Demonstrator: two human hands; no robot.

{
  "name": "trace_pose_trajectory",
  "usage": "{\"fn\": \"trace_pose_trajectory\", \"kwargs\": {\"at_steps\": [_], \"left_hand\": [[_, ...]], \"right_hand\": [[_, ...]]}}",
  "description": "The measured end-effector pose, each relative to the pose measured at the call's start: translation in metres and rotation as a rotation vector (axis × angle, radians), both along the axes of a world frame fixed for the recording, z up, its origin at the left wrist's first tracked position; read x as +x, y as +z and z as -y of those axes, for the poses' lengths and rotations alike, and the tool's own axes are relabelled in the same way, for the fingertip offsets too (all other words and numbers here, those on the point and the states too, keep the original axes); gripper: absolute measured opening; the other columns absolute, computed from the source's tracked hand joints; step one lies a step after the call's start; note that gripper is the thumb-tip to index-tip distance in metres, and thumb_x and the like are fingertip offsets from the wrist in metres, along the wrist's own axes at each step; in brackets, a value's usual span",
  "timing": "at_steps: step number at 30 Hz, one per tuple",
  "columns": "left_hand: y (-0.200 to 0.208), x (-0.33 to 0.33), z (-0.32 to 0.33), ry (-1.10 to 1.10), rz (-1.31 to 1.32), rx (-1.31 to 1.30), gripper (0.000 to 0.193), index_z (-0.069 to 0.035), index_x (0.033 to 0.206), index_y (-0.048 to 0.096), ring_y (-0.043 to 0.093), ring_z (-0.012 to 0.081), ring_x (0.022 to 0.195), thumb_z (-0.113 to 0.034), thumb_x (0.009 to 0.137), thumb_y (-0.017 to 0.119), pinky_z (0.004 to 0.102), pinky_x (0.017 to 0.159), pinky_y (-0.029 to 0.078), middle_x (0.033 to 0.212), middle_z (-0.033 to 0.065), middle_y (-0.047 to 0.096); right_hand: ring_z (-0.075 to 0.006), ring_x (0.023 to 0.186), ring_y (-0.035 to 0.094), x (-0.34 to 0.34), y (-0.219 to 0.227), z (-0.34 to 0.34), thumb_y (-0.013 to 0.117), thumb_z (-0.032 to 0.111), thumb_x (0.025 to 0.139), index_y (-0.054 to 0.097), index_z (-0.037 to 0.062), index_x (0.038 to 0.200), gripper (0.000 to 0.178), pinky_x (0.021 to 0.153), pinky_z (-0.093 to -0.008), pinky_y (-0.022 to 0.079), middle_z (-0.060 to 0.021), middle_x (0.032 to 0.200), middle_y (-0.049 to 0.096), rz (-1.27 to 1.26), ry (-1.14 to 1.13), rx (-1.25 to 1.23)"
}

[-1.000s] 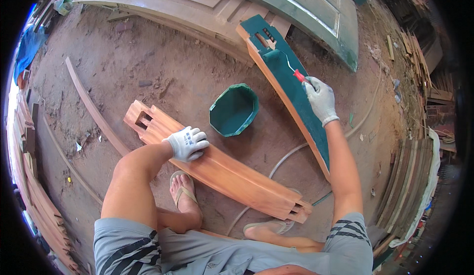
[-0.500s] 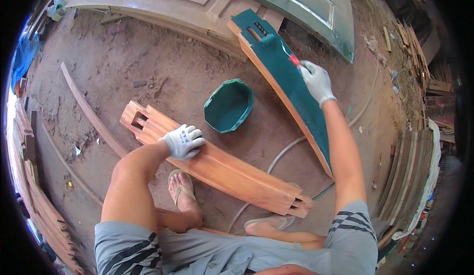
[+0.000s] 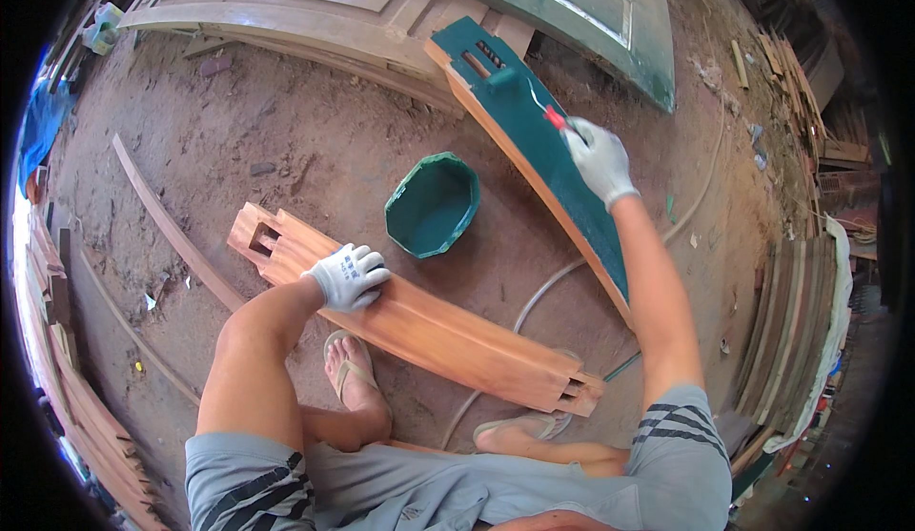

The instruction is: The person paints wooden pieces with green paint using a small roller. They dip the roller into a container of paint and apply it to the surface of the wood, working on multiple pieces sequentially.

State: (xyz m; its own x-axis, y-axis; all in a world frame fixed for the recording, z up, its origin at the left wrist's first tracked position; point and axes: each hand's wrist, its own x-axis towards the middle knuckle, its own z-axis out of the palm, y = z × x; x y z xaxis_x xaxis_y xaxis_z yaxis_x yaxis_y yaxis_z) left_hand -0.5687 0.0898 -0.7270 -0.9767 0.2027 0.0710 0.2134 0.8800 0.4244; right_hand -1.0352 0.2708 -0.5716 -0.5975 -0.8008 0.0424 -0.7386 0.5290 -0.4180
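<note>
Right of the tub (image 3: 408, 194) lies a board (image 3: 545, 169) with a roller (image 3: 555, 117) on it; before the tub, a second board (image 3: 457, 336); behind it, doors (image 3: 315, 7); left, a wood strip (image 3: 173, 224).

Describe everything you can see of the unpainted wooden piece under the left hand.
The unpainted wooden piece is a long, reddish-brown plank with visible grain, a lengthwise line, and cut-out openings at both ends. It lies slantwise in front of the person, its left end farther away. The gloved left hand rests on it, toward that end. What supports it underneath is hidden.
</note>
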Motion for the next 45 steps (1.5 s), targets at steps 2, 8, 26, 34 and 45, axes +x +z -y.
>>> {"fn": "trace_pose_trajectory", "kwargs": {"at_steps": [2,8,26,34,45], "left_hand": [[0.003,-0.001,0.001,0.001,-0.008,0.01,0.045,-0.015,0.121,0.066,0.063,0.0333,0.1,-0.035,0.083,0.08,0.049,0.081,0.052,0.114,0.0101,0.063],[0.005,-0.009,0.003,-0.027,0.008,0.031,0.038,-0.015,0.116,0.065,0.064,0.0335,0.097,-0.033,0.086,0.08,0.0486,0.081,0.052,0.109,0.0096,0.063],[-0.075,-0.182,0.124,1.511,-0.1,-0.086,0.029,-0.011,0.117,0.064,0.062,0.0401,0.115,-0.036,0.102,0.069,0.0565,0.093,0.051,0.121,0.0142,0.064],[-0.07,-0.178,0.132,1.496,0.001,-0.085,0.036,-0.011,0.124,0.062,0.06,0.0408,0.119,-0.038,0.102,0.07,0.0572,0.094,0.049,0.126,0.015,0.062],[-0.074,-0.178,0.132,1.486,0.009,-0.076,0.045,-0.01,0.131,0.061,0.057,0.0408,0.123,-0.039,0.098,0.073,0.057,0.097,0.046,0.131,0.0156,0.06]], "right_hand": [[-0.0431,0.108,0.075,0.0,0.003,-0.038,0.061,0.042,0.106,0.079,0.0118,0.127,0.041,0.094,-0.0495,0.056,-0.0205,0.113,0.079,0.006,-0.036,0.01],[-0.0202,0.088,0.073,0.0,0.003,-0.113,0.067,0.024,0.108,0.077,0.0022,0.126,0.029,0.087,-0.0342,0.056,-0.0133,0.098,0.079,0.259,-0.234,-0.071],[-0.0264,0.106,0.073,0.068,-0.031,-0.132,0.068,0.008,0.106,0.071,-0.0072,0.13,0.028,0.097,-0.0381,0.056,-0.0193,0.119,0.076,0.362,-0.452,-0.312],[-0.0269,0.106,0.073,0.049,-0.018,-0.065,0.074,0.006,0.102,0.072,-0.0067,0.127,0.027,0.098,-0.0393,0.057,-0.0187,0.121,0.076,0.404,-0.408,-0.287],[-0.035,0.094,0.076,0.006,-0.006,0.037,0.081,0.018,0.099,0.077,-0.0008,0.12,0.029,0.087,-0.0423,0.059,-0.0185,0.107,0.078,0.268,-0.206,-0.284]]}}
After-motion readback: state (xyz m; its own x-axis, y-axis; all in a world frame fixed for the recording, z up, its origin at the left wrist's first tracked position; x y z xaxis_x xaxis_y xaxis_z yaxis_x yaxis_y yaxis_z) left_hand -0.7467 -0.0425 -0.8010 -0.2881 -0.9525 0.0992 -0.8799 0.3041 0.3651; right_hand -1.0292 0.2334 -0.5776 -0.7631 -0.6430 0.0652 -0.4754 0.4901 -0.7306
